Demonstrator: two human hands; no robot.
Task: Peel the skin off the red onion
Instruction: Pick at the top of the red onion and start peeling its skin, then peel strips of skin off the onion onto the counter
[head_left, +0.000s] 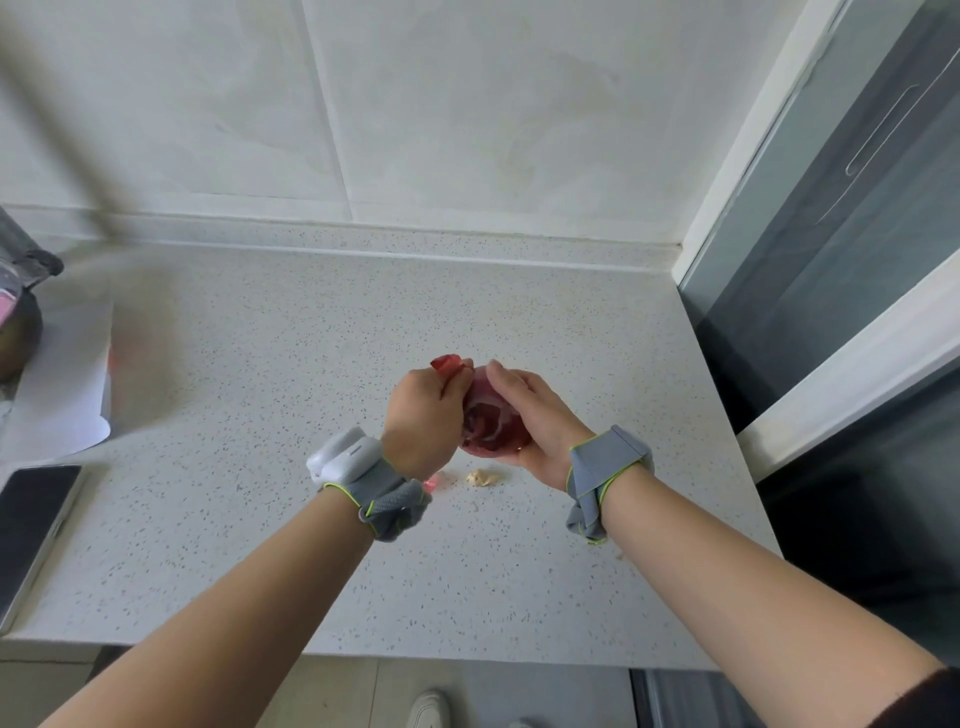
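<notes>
Red onion (491, 423) cupped in our right hand (535, 421) above the counter (311, 364). Our left hand (423, 410) pinches loose skin (448, 365) at the onion's 11 o'clock.

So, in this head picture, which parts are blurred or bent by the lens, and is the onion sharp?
Head view: the left edge is smeared, so the dark pot and paper look soft; the wide lens bends the window frame and counter; the onion, held by the left hand and right hand, is fairly sharp.
</notes>
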